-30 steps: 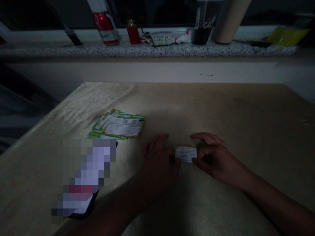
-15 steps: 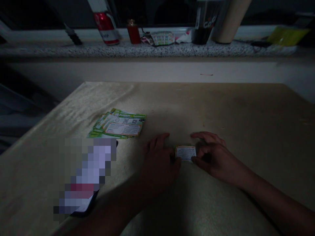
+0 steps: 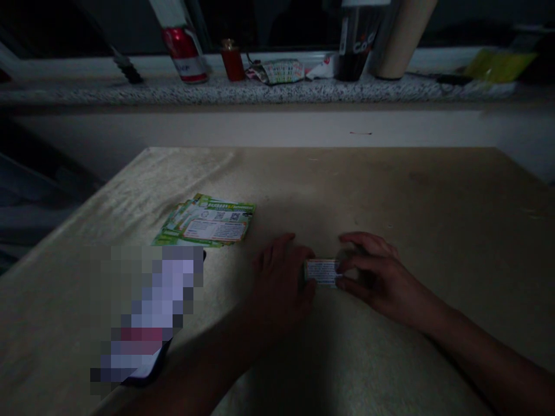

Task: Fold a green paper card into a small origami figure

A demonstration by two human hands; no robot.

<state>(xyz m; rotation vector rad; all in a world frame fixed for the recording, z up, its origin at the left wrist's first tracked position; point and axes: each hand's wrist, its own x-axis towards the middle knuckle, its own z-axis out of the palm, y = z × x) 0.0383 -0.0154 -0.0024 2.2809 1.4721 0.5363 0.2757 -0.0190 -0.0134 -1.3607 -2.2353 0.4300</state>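
Right, nearest you lies the phone (image 3: 150, 312), just on your side of the leaflet stack (image 3: 219, 222), its screen lit but blurred into blocks.

Your left hand (image 3: 281, 283) rests to the right of the stack and nearer you, thumb and forefinger at the left edge of a small printed paper (image 3: 321, 273). That paper lies on the table (image 3: 433, 190), nearer you than the stack and well to its right; its lines are too small to read. Your right hand (image 3: 377, 274), farther right of the stack, has its thumb and forefinger at the paper's right edge. You have both hands on the paper, but I cannot tell whether either one pinches it or just presses it.

The stack itself is green and white, its sheets fanned out leftwards.

Well beyond the stack runs a speckled sill (image 3: 303, 92). On it, slightly left of the stack, stands a red and white can (image 3: 188, 60); slightly right, a red bottle (image 3: 234, 65); farther right, a crumpled wrapper (image 3: 281, 71) and a dark-filled container (image 3: 352, 55).
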